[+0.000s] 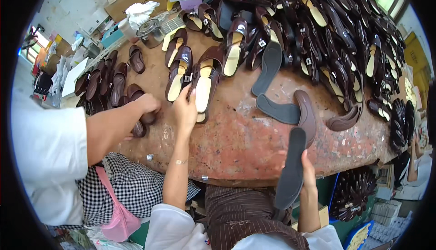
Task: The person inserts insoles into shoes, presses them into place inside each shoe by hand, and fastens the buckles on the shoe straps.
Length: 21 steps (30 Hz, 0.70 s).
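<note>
1. Several dark brown shoes [119,82] lie at the left end of the worktable [236,145]. A co-worker's hand [147,107], partly curled, is beside them, its arm coming from a white sleeve [50,145] off the worktable's left front; I cannot tell whether it holds anything.
2. Left of the worktable's middle, the person's left hand [185,113] reaches over the front edge, fingers together and partly bent. Its thumb and fingertips meet the near left side of a glossy cream-lined shoe [204,91]; I cannot tell whether they grip it.
3. Two dark grey insoles [268,66] lie right of the worktable's middle, the nearer one reaching to a brown insole [305,113].
4. At the worktable's front edge, right of its middle, the right hand [309,170] is closed on a dark grey sole piece [290,170], thumb along the right side, fingers behind. The piece stands tilted, its top toward the worktable.
5. Curved brown pieces [343,120] lie farther right on the worktable, and a large heap of glossy shoes [336,32] covers its right rear.
</note>
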{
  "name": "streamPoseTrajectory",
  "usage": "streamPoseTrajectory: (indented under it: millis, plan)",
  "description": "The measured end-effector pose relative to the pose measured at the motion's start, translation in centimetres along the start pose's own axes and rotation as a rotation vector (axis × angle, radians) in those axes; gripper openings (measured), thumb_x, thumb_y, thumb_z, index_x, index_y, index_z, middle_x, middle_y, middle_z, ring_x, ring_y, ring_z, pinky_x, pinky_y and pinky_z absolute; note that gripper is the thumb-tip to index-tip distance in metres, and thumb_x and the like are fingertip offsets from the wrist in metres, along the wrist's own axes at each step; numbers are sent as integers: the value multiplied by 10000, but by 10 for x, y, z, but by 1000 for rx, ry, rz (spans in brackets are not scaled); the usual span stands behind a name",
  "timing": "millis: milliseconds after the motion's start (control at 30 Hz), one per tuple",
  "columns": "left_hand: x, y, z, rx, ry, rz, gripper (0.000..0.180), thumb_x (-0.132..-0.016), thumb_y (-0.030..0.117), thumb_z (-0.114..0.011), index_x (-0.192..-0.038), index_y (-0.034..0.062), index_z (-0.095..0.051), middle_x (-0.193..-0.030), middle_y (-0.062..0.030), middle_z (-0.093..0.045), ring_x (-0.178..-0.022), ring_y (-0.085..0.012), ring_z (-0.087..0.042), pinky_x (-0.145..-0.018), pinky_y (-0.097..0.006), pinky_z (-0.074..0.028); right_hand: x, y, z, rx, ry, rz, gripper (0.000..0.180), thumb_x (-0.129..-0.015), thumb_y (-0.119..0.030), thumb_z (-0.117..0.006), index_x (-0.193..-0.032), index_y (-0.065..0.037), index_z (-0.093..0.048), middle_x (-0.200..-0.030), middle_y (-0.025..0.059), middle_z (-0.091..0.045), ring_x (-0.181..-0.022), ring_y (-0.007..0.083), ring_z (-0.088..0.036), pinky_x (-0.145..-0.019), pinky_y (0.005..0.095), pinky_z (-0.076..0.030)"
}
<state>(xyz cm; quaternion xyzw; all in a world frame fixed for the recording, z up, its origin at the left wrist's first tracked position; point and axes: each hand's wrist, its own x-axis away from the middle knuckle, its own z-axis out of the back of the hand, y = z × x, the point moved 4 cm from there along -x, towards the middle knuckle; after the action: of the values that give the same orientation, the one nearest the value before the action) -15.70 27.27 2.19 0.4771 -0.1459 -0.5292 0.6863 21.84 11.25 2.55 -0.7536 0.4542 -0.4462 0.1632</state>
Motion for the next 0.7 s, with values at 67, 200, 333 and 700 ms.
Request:
streamPoseTrajectory:
  millis: [67,200,333,700]
  plan:
    - [29,11,21,247,-231,56,333,-998,137,-637,-1242,-89,-649,-1054,-140,-752,-928,-150,-675,-822,-306,-534,-1,-9,28,30,118,103,584,-1091,-467,-400,-1248,47,-627,-877,124,-674,-739,190,-685,-766,355,-599]
    - [93,28,42,227,-687,156,313,-991,120,-642,-1238,-70,-665,-1017,-134,-764,-898,-113,-672,-772,-278,-534,0,-39,25,569,269,400,493,-1072,-349,-457,-1258,71,-637,-1060,145,-674,-956,220,-639,-874,368,-529]
    - [134,8,26,-135,-861,24,231,-954,81,-648,-1142,-29,-727,-1036,-143,-742,-915,-212,-692,-834,-331,-530,5,-46,-40,1601,-14,878,346,-815,-83,-710,-1156,-44,-748,-1206,153,-661,-1120,304,-580,-960,436,-458]
    - [223,-20,47,-13,-205,333,446,-910,1,-736,-1329,-71,-599,-980,-42,-506,-655,-53,-512,-528,-199,-453,-42,38,-69,1586,-340,875,263,-669,-46,-763,-929,-63,-799,-1172,83,-709,-1102,279,-613,-969,430,-491]
